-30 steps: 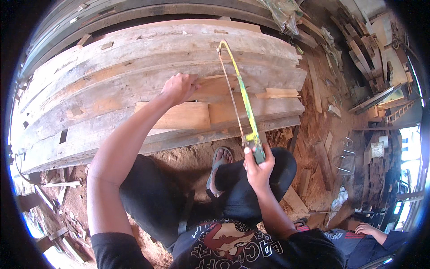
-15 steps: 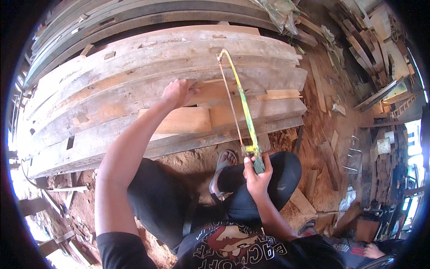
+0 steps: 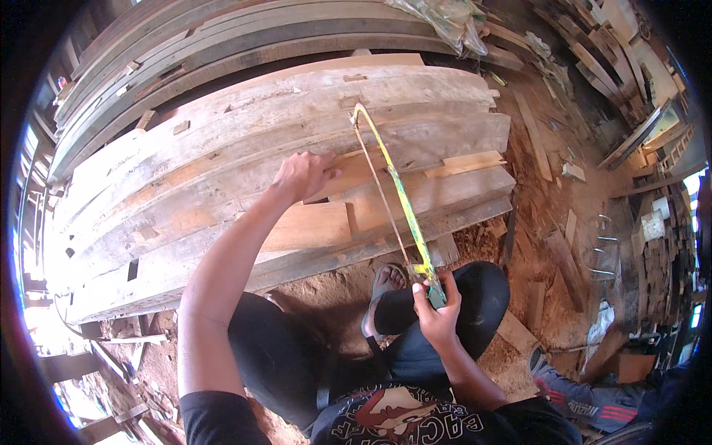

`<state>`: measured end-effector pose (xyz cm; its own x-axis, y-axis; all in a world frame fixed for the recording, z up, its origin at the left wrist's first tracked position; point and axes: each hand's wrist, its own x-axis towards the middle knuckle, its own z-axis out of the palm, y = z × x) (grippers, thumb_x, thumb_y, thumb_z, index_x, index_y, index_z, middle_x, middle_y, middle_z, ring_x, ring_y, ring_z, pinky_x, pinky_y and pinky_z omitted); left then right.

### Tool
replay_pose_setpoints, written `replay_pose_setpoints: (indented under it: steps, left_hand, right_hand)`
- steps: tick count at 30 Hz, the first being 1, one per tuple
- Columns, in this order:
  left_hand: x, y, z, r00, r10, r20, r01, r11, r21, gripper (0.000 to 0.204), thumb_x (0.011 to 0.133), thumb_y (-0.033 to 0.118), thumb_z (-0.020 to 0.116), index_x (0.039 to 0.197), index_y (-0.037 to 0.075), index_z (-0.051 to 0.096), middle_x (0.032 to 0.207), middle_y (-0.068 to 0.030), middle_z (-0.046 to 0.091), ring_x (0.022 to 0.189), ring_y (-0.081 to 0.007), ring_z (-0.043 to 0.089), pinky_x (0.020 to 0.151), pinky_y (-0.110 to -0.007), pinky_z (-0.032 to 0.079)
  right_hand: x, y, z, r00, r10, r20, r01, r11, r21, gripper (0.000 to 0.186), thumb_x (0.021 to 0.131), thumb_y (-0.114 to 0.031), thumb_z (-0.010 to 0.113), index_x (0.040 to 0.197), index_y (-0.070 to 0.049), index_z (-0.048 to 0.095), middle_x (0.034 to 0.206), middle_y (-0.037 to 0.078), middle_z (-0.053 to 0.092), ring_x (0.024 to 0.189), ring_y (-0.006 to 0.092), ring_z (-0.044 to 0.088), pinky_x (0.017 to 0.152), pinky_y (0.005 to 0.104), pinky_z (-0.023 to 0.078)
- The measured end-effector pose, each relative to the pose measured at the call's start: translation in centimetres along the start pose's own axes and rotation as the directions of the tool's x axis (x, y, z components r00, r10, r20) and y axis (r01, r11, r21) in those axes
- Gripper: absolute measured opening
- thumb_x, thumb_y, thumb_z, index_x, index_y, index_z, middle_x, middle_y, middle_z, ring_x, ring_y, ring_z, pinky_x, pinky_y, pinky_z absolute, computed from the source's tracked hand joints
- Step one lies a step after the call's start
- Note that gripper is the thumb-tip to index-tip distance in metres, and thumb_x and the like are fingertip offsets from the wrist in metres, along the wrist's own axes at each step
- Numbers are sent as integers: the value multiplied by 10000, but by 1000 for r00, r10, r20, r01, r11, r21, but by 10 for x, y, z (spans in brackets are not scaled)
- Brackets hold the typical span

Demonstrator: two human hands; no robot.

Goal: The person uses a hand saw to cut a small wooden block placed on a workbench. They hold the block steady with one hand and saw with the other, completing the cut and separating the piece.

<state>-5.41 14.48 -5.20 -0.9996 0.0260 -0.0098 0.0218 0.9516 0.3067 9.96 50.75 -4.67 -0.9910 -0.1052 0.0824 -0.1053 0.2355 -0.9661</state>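
Note:
My right hand (image 3: 439,310) is closed around the handle of a bow saw (image 3: 404,200) with a yellow-green frame and a narrow, rust-coloured blade. The saw points away from me, its far end over the stacked timber beams (image 3: 245,141). Over the same beams, my left hand (image 3: 304,176) has its fingers curled at the left end of an orange-brown piece of wood (image 3: 360,167). The saw blade crosses in front of this piece; whether it touches is unclear. A short, pale wooden block (image 3: 310,226) lies nearer me, below my left hand.
A light wood offcut (image 3: 467,163) rests on the beams at the right. More long beams (image 3: 282,37) lie behind, with a plastic sheet (image 3: 449,26) on them. Scraps and sawdust cover the floor (image 3: 534,215). Another person's leg (image 3: 593,400) shows at the lower right.
The view has shifted a little, so the beams and both hands appear lower. The saw has tilted slightly, its far end farther left. My left hand stays by the same wood.

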Motion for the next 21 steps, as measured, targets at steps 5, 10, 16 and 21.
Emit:
replay_pose_setpoints:
  steps: [5,10,16,21]
  left_hand:
    - [4,-8,2,997,62,-34,-64,997,-48,458,1027,517,613,1237,112,655,937,-252,746,957,-478,717,820,-570,571]
    - [2,-7,-1,996,64,-55,-68,995,-70,444,1017,484,644,1189,75,660,868,-253,726,924,-473,706,810,-570,546]
    - [1,-6,-2,996,66,-64,-69,997,-40,457,1022,493,635,1200,72,654,835,-253,719,898,-472,709,803,-571,550]
    - [3,-6,-1,997,50,-65,-53,997,-47,473,1025,509,625,1229,82,645,841,-244,724,910,-464,715,808,-568,555]
  right_hand:
    - [3,-6,3,999,15,29,-15,999,-29,193,966,-84,760,1057,-15,605,842,45,709,779,79,660,693,272,521]
    - [2,-22,10,991,-129,36,133,978,-158,201,950,-84,776,1038,-14,609,830,63,718,770,102,687,689,290,532]
    - [10,-32,2,995,-69,73,78,988,-132,161,1005,-64,718,1021,-45,558,768,-22,596,602,22,538,524,224,424]
    - [16,-29,-2,993,-65,100,79,988,-135,150,1012,-45,701,1025,-59,553,746,-35,569,566,23,514,488,219,398]
